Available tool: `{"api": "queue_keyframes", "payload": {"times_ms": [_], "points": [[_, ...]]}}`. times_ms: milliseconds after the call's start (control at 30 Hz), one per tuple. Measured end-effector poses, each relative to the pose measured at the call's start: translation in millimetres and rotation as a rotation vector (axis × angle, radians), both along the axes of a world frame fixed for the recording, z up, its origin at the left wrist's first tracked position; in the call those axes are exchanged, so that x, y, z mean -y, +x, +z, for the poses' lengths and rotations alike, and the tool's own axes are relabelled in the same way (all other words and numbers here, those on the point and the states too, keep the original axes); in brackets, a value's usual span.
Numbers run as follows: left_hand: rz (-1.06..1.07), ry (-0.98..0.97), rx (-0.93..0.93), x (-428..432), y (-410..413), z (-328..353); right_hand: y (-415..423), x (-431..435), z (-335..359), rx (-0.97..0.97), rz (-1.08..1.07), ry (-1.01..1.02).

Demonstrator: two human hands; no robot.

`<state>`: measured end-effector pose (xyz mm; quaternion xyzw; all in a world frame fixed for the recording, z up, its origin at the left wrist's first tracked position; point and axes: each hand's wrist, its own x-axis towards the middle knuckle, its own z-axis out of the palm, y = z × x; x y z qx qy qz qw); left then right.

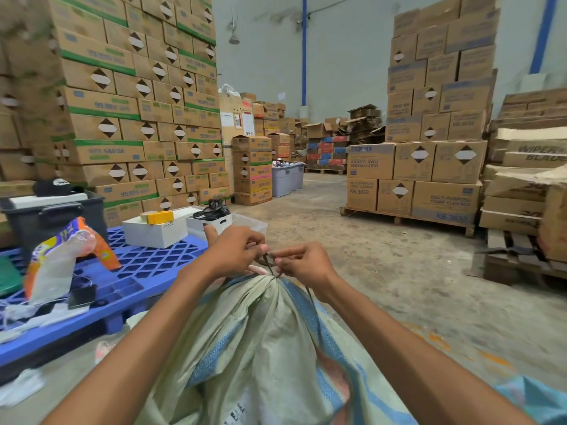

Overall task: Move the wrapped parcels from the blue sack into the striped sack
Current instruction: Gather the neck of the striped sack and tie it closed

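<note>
In a warehouse aisle walled with stacked cardboard cartons (122, 118), a person's left hand (236, 250) and right hand (302, 265) meet at the gathered neck of the striped sack (260, 338). The sack stands on the concrete floor (383, 271) directly before the person, just beside a blue plastic pallet (147, 265). The fingers (254, 243) of both hands are curled, pinching a thin dark cord (270, 261) at the sack's bunched mouth. White boxes (155, 231) and an orange-and-white bag (61, 256) sit on the pallet.
</note>
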<state>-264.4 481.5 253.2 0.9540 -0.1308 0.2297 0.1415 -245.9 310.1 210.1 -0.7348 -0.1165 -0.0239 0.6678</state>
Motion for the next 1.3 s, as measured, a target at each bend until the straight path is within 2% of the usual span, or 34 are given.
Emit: {"api": "queue_keyframes", "payload": {"times_ms": [100,200,400,567,600,700,733,800,867,933,1067,1167,1300], "points": [[-0.014,0.024,-0.033,-2,-1,2,-2,-1,5,0.041,0.02,-0.139],[-0.045,0.055,-0.042,0,-4,6,-2,-1,7,0.078,0.085,-0.178],[-0.041,0.095,-0.034,0,-1,7,-5,12,11,0.021,0.327,-0.068],[-0.07,0.028,-0.073,5,1,2,-10,19,9,0.0,0.359,-0.013],[-0.095,-0.07,-0.11,7,2,0,-9,21,8,0.008,0.335,0.004],[-0.185,-0.693,-0.36,11,3,-13,-6,27,6,-0.004,0.271,0.099],[-0.188,-0.842,-0.453,12,5,-19,-6,29,7,-0.026,0.258,0.144],[-0.207,-0.968,-0.635,14,7,-33,-6,33,6,-0.071,0.235,0.209],[-0.26,-0.854,-0.702,16,7,-43,-5,38,6,-0.098,0.23,0.213],[-0.337,-0.696,-0.638,15,12,-51,-3,43,6,-0.114,0.235,0.203],[-0.383,-0.571,-0.538,17,22,-59,3,51,7,-0.13,0.211,0.169],[-0.373,-0.592,-0.482,21,23,-60,7,56,10,-0.087,0.213,0.038],[-0.35,-0.613,-0.502,22,27,-61,9,59,13,0.126,0.22,-0.257]]}}
